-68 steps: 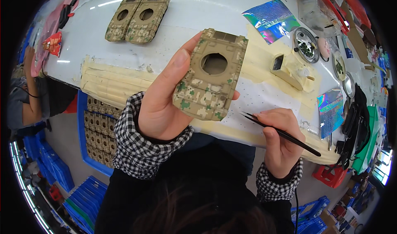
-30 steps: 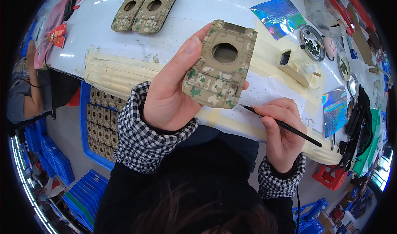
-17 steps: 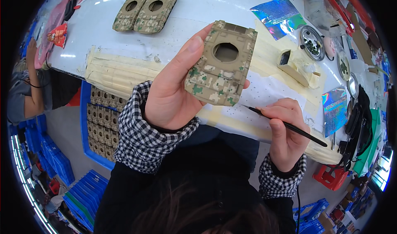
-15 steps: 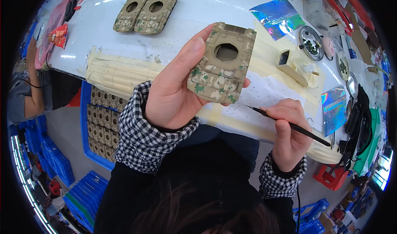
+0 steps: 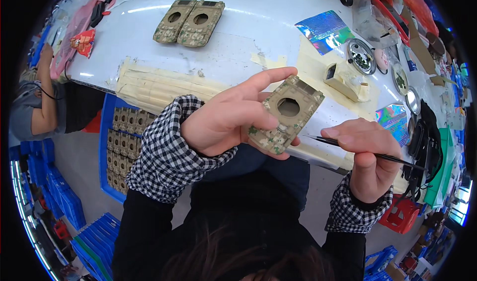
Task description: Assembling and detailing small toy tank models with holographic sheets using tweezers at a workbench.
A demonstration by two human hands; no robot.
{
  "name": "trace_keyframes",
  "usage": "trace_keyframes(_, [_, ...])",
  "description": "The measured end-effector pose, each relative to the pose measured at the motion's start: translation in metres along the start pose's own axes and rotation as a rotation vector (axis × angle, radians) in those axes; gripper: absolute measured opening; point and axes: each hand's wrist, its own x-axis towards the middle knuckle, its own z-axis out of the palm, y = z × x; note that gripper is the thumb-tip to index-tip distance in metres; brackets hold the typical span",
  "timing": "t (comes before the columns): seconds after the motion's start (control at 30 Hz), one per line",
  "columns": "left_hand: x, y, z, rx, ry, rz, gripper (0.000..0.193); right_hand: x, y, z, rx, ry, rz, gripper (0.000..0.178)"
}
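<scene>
My left hand (image 5: 233, 113) holds a camouflage-painted toy tank hull (image 5: 304, 113) over the near table edge. Its thumb presses on the top face, beside the round hole, and fingers reach round behind. The hull is tilted, with its dark-panelled end pointing away to the right. To the right, my right hand (image 5: 375, 149) grips slim black tweezers (image 5: 401, 160) like a pen. Their fine tips point left, close to the hull's lower right side; whether they touch it or hold anything is too small to tell.
Two matching hulls (image 5: 201, 25) lie side by side on the white table (image 5: 144, 37). At right are a round dish (image 5: 361, 57) of small dark green pieces, a taped box (image 5: 348, 82) and shiny foil sheets (image 5: 325, 31). A blue crate (image 5: 103, 166) holds several hulls. Another person's arm (image 5: 44, 97) shows at left.
The hull has come lower and to the right, turning clockwise, and my left thumb now lies across its top. My right hand with the tweezers has moved right and slightly down.
</scene>
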Motion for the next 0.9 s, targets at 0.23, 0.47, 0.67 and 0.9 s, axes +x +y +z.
trace_keyframes(0.23, [-0.006,-0.001,0.006,0.015,0.003,-0.077,0.085,0.008,-0.002,0.003,0.099,-0.180,0.068,0.020])
trace_keyframes(0.47, [-0.006,-0.005,0.006,0.014,0.001,-0.076,0.084,0.010,-0.006,0.002,0.035,-0.232,0.085,0.020])
trace_keyframes(0.67, [-0.006,-0.005,0.004,0.008,0.005,-0.082,0.082,0.011,-0.005,0.003,-0.035,-0.250,0.069,0.021])
trace_keyframes(0.9, [-0.006,-0.004,0.004,0.015,0.019,-0.088,0.082,0.012,-0.004,0.004,-0.051,-0.255,0.063,0.021])
